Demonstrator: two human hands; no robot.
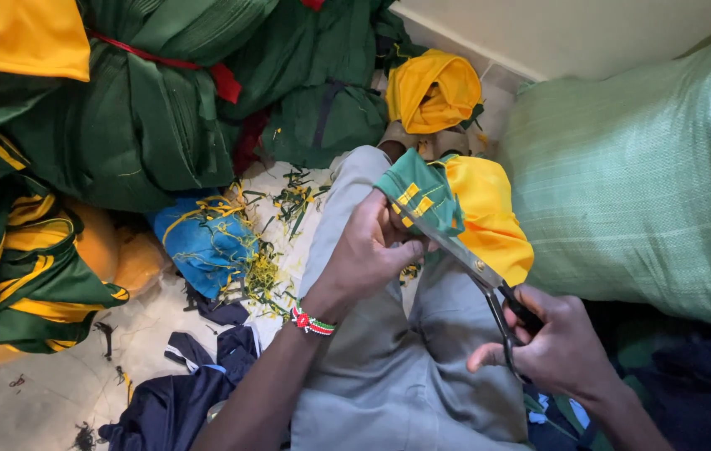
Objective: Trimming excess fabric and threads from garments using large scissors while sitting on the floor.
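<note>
Scissors (472, 263) are gripped by the handles in the right hand (551, 342), blades laid against a green-and-yellow garment (455, 205) that is pinched tight in the left hand (368, 250) above the lap; bundled green cloth (146, 108) and thread scraps (263, 267) are seen alongside.

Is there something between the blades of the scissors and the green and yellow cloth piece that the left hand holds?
Nothing visible does. The metal scissors in the right hand already reach the green and yellow cloth piece, their blades lying against its green edge beside the left hand.
</note>
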